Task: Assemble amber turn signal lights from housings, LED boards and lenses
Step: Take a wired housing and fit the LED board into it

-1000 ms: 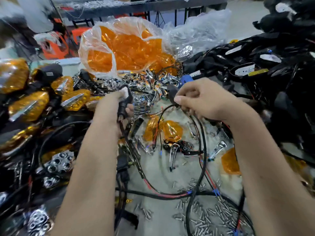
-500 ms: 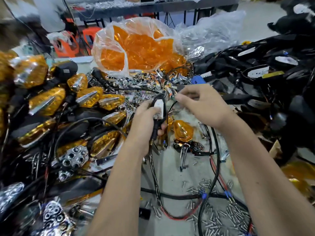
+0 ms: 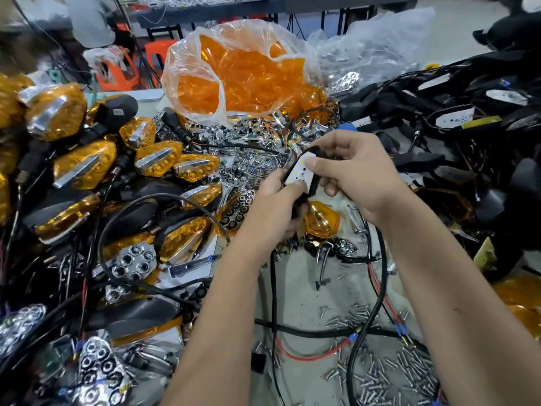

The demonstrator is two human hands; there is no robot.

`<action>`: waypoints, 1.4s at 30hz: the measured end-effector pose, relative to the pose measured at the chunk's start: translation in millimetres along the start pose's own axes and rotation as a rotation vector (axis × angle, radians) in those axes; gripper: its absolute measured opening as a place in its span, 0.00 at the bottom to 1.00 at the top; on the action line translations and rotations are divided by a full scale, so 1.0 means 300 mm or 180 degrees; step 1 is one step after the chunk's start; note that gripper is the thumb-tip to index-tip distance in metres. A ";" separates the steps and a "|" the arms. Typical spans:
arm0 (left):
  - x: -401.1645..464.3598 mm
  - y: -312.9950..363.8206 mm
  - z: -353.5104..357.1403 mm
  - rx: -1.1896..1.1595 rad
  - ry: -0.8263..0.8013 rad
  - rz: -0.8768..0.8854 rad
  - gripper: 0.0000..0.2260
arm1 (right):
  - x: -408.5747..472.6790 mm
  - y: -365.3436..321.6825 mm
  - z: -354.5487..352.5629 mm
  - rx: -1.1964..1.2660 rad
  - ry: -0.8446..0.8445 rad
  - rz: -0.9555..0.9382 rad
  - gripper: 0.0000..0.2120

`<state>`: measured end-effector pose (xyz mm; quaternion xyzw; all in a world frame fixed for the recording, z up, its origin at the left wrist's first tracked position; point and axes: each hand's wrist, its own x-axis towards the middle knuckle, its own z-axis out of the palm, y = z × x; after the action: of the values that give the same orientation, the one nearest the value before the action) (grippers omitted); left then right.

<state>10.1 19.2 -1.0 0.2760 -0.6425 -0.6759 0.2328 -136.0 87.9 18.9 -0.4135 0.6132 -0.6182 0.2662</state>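
Fingers of left hand (image 3: 273,200) curled round black housing (image 3: 311,183), thumb pressed on white LED board (image 3: 299,172) seated in it, above table centre. Right hand (image 3: 354,178) pinching same board's upper end. Housing mostly hidden behind both hands.

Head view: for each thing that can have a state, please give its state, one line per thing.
left hand: grips the black housing from below
right hand: thumb presses on the LED board
LED board: white, lies in the housing, unlit
black housing: held up, no lens on it
bag of amber lenses: open at the top, nearly full
loose amber lens: lies on the table, unmounted
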 end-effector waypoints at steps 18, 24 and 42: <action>0.003 -0.024 -0.007 0.0312 0.0345 0.0709 0.10 | -0.010 -0.027 0.026 -0.0291 -0.0092 -0.0624 0.04; -0.003 -0.019 -0.001 0.0157 0.0298 0.0716 0.08 | -0.014 -0.029 0.024 -0.0248 -0.0077 -0.0795 0.02; -0.026 -0.010 -0.002 -0.0108 0.0166 0.0867 0.05 | -0.022 -0.047 0.026 -0.0292 -0.0116 -0.0996 0.01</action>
<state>16.5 24.2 -3.3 0.1997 -0.6563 -0.6414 0.3436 -123.6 90.8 30.9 -0.5268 0.5640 -0.6159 0.1586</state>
